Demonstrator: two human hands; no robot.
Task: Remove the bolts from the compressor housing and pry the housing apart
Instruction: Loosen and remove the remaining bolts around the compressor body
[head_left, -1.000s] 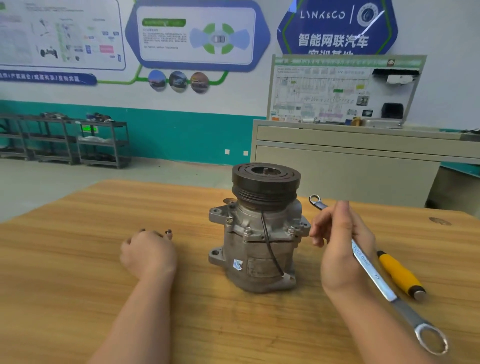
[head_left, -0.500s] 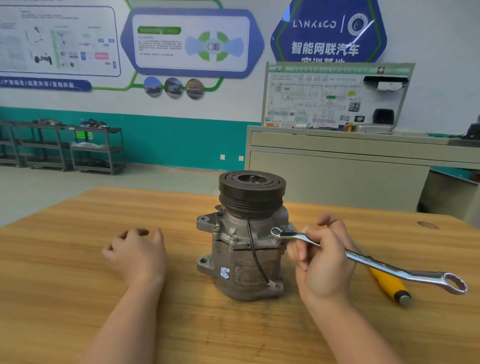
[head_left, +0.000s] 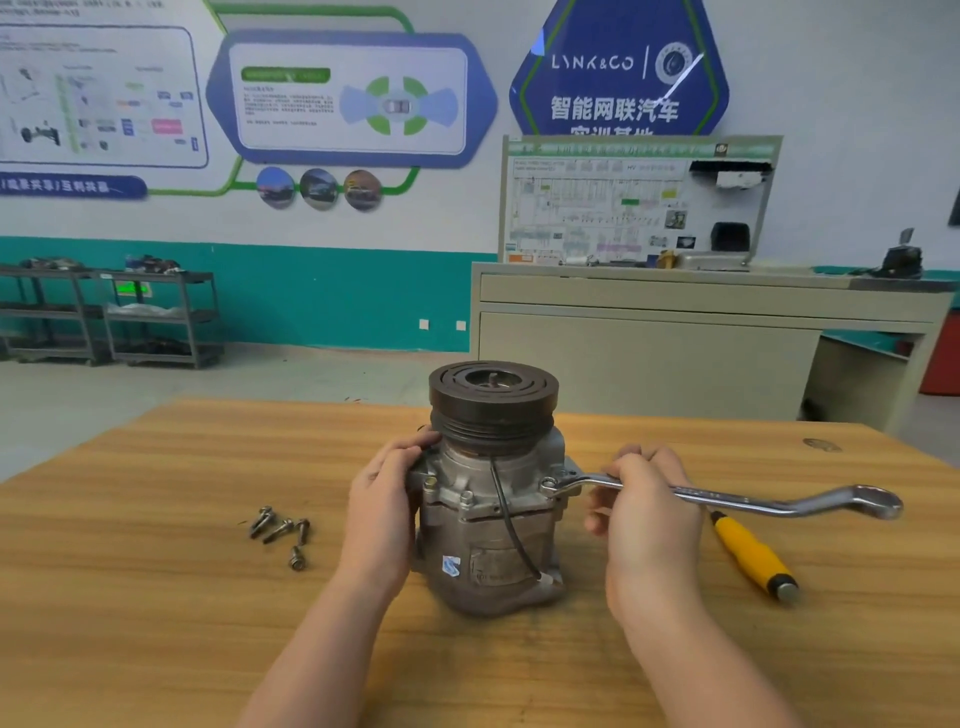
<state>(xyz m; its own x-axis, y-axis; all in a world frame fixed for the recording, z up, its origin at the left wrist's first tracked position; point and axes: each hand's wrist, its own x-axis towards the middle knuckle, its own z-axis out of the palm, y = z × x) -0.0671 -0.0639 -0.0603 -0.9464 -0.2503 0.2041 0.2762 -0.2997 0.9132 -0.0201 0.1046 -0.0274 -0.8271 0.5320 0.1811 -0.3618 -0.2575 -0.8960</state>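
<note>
A grey metal compressor (head_left: 488, 540) stands upright on the wooden table (head_left: 156, 597), dark pulley (head_left: 493, 400) on top and a black wire down its front. My left hand (head_left: 382, 509) grips the housing's left flange. My right hand (head_left: 644, 509) holds a chrome ring wrench (head_left: 753, 501), whose near ring sits over a bolt (head_left: 549, 486) on the right flange. Two more bolt heads (head_left: 466, 497) show on the front flange. Several removed bolts (head_left: 283, 530) lie loose on the table to the left.
A yellow-handled screwdriver (head_left: 753, 553) lies on the table right of my right hand, under the wrench's far end. Beyond the table stand a beige cabinet (head_left: 675, 332) with a display board and dark shelving racks (head_left: 104, 317) by the wall.
My left hand left the table, uncovering the loose bolts, and took hold of the housing's left side. My right hand swung the wrench round and set its ring on the right flange bolt.
</note>
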